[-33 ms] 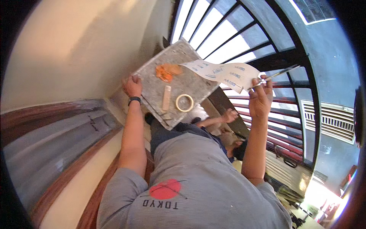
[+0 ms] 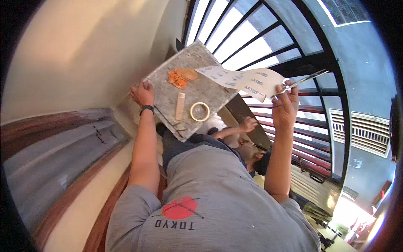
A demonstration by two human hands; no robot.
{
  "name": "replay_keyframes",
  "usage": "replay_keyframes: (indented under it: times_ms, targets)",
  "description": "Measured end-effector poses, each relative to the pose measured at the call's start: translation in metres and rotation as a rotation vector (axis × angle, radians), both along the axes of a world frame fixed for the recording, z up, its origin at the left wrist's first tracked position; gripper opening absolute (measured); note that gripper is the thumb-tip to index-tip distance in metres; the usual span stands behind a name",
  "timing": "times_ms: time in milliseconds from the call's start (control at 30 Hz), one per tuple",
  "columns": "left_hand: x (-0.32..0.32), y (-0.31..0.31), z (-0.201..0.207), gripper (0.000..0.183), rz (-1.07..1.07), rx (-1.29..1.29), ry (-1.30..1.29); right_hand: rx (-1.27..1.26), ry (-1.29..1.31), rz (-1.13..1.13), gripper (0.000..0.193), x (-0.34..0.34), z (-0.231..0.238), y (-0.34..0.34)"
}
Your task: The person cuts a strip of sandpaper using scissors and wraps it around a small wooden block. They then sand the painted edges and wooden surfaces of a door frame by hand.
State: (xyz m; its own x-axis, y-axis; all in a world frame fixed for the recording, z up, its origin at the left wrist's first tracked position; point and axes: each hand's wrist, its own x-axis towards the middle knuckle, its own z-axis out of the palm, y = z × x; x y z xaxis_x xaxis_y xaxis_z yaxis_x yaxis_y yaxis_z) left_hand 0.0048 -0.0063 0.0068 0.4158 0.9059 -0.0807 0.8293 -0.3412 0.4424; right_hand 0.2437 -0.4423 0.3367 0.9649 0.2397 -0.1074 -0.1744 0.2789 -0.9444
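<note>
My left hand [image 2: 143, 93] is curled at the left corner of a worn, grey-stained square board [image 2: 168, 103], its fingers closed on the edge. My right hand [image 2: 286, 105] is raised past the board's right side. It pinches the end of a long, wavy strip of sandpaper [image 2: 256, 82], printed backing up, together with metal scissors [image 2: 308, 77] that point to the upper right. The strip's other end reaches over the board. On the board lie a crumpled orange cloth [image 2: 180, 78], a flat wooden block [image 2: 179, 107] and a ring of masking tape [image 2: 200, 112].
Another person's hand [image 2: 248, 124] and arm are low beyond the board, close to my body. A dark metal grille [image 2: 268, 29] stands beyond the board and on the right. A cream wall [image 2: 96, 54] rises at the left. A louvred vent [image 2: 363, 130] is far right.
The board, its things and both my hands sit very slightly further left in the picture. My holds on the board, strip and scissors look the same.
</note>
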Motion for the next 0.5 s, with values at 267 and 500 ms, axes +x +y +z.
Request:
replay_keyframes:
  times_ms: [267, 500]
  targets:
    - [0.068, -0.106, 0.059, 0.061, -0.020, 0.199, -0.178, -0.041, 0.002, 0.013, 0.040, 0.007, 0.008, -0.014]
    - [0.115, -0.239, 0.150, 0.067, 0.232, -2.067, -0.666, 0.011, 0.014, 0.092, 0.049, -0.034, 0.044, -0.026]
